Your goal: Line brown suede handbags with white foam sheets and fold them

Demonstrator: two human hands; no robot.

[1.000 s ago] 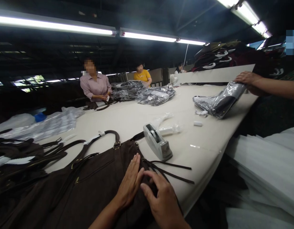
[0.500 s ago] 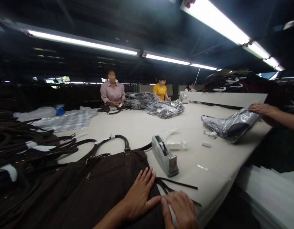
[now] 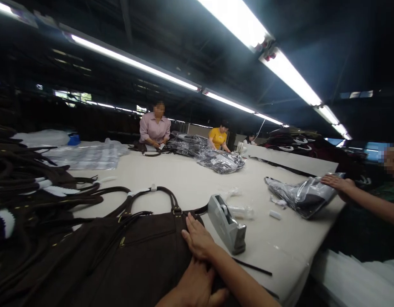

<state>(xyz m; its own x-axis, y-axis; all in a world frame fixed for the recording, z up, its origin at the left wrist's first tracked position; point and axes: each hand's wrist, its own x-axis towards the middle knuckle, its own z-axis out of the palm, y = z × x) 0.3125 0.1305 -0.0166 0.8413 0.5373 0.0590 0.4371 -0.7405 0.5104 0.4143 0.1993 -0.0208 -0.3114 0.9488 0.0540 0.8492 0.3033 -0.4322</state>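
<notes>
Several dark bags (image 3: 24, 213) piled unwrapped far left; on my feed the brown bag (image 3: 148, 256) lies flat on the table (image 3: 184, 183), no plastic on it, unfinished, I judge; left hand (image 3: 193, 283) over it, grip I cannot tell; right hand (image 3: 198, 238) flat near its top right corner, holding nothing; tape dispenser (image 3: 224, 228) just beside; far right, one plastic-wrapped bag (image 3: 307, 197)

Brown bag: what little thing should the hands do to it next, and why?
Perhaps slide the right hand along the brown bag to smooth it, because that hand lies stretched out near the bag's upper corner, by the tape dispenser, with the left hand just below.
</notes>
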